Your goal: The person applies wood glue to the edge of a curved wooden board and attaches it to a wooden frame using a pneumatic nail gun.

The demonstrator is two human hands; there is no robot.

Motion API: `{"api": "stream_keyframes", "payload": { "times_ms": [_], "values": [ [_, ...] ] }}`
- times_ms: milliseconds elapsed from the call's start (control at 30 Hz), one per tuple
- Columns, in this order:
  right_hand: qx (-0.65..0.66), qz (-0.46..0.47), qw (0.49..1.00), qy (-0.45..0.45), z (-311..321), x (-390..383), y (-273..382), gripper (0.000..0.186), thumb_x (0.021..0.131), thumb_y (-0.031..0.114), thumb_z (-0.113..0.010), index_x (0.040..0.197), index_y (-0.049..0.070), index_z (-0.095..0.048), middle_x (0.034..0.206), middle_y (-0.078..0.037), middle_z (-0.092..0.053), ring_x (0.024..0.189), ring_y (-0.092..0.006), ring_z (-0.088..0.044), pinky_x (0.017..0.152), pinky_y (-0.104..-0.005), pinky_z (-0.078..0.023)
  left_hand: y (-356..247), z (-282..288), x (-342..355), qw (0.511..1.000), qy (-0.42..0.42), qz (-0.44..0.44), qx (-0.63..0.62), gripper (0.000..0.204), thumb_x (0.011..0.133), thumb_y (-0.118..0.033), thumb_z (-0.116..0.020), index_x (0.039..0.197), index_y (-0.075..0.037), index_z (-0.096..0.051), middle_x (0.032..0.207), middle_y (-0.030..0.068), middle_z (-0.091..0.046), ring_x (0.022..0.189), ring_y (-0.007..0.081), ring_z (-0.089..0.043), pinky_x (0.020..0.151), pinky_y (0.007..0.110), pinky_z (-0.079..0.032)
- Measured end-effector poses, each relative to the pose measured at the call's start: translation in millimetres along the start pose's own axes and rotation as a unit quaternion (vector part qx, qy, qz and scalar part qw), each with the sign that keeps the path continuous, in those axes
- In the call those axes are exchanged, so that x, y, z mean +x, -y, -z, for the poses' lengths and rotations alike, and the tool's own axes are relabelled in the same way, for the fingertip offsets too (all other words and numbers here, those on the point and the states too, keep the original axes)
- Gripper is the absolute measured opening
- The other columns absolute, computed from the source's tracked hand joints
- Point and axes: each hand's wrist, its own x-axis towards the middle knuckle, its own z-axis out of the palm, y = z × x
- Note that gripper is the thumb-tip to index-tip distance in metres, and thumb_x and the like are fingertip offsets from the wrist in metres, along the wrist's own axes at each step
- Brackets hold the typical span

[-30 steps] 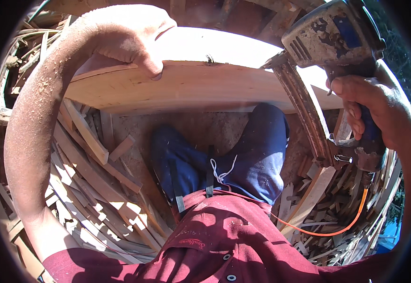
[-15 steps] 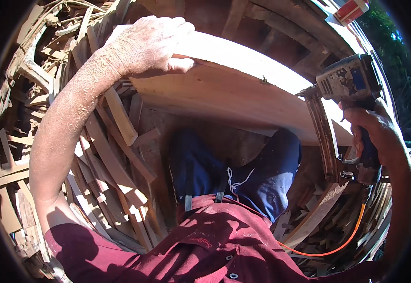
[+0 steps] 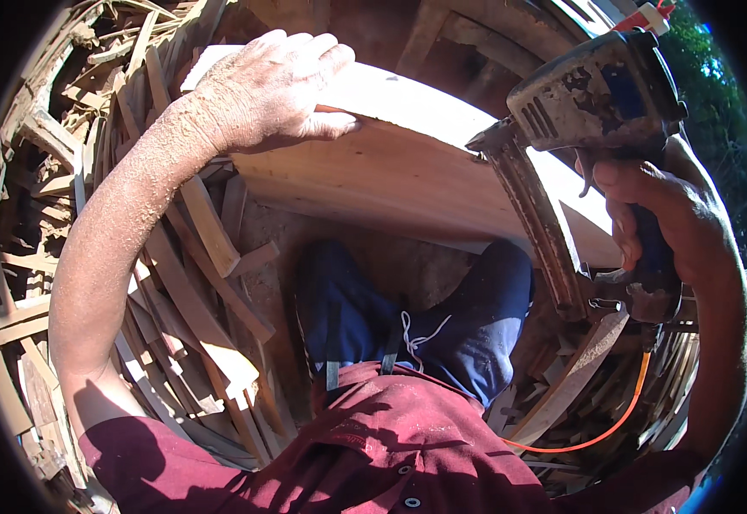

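A wide, pale wooden board [image 3: 382,176] stands on edge in front of my legs, its sunlit upper edge curving away to the right. My left hand [image 3: 283,90], dusted with sawdust, grips that edge near its left end, fingers over the top and thumb on the near face. In my right hand [image 3: 648,206] is a worn nail gun [image 3: 596,94], held by its dark handle with a finger by the trigger. Its nose points left, over the board's upper edge; whether it touches the wood I cannot tell. The long magazine slants down in front of the board.
An orange air hose [image 3: 622,420] curves from the gun's handle toward my waist. Heaps of wood offcuts [image 3: 189,291] lie on the left, with more at the lower right. Curved timber framing [image 3: 485,47] rises beyond the board. A red and white container [image 3: 643,19] sits at the far right.
The nail gun has moved left and toward me, so it looks larger, its nose now farther left along the board. My left hand keeps its hold on the board.
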Motion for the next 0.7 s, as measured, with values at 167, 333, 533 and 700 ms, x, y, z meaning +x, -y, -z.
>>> {"api": "stream_keyframes", "payload": {
  "times_ms": [167,333,533,700],
  "values": [
    [-0.010,0.020,0.999,0.040,9,16,-3,0.026,0.088,0.024,-0.071,0.093,0.000,-0.063,0.054,-0.004,-0.054,0.041,-0.0140,-0.054,0.042,-0.0288,-0.048,7,7,2,1.000,0.020,0.004,-0.012,0.074,0.094,-0.060,-0.057,0.137,-0.001,-0.050,0.129,0.0166,-0.058,0.117,0.0321,-0.060,0.103,0.043,-0.047],
    [-0.047,-0.129,0.991,0.006,-4,17,13,0.031,0.089,0.032,-0.071,0.080,0.003,-0.061,0.056,-0.005,-0.054,0.045,-0.0150,-0.055,0.047,-0.0289,-0.050,0,10,3,0.999,0.029,0.023,-0.017,0.074,0.093,-0.062,-0.058,0.138,-0.004,-0.050,0.130,0.0152,-0.058,0.119,0.0313,-0.060,0.104,0.043,-0.047],
    [0.035,-0.071,0.996,0.031,26,25,-40,0.030,0.091,0.031,-0.070,0.083,0.003,-0.062,0.057,-0.004,-0.052,0.044,-0.0149,-0.054,0.046,-0.0293,-0.050,-4,-14,-11,0.969,-0.230,0.079,0.031,0.089,0.076,-0.057,-0.080,0.144,-0.009,-0.049,0.140,0.0107,-0.051,0.133,0.0310,-0.049,0.107,0.046,-0.046],
    [0.054,-0.048,0.993,0.092,19,30,-28,0.028,0.093,0.026,-0.067,0.095,-0.001,-0.064,0.056,-0.002,-0.051,0.040,-0.0111,-0.051,0.041,-0.0260,-0.046,-11,-90,-79,0.660,-0.516,0.278,-0.470,0.094,0.077,-0.033,-0.091,0.147,0.000,-0.037,0.129,0.0132,-0.047,0.118,0.0226,-0.052,0.096,0.036,-0.052]
  ]
}}
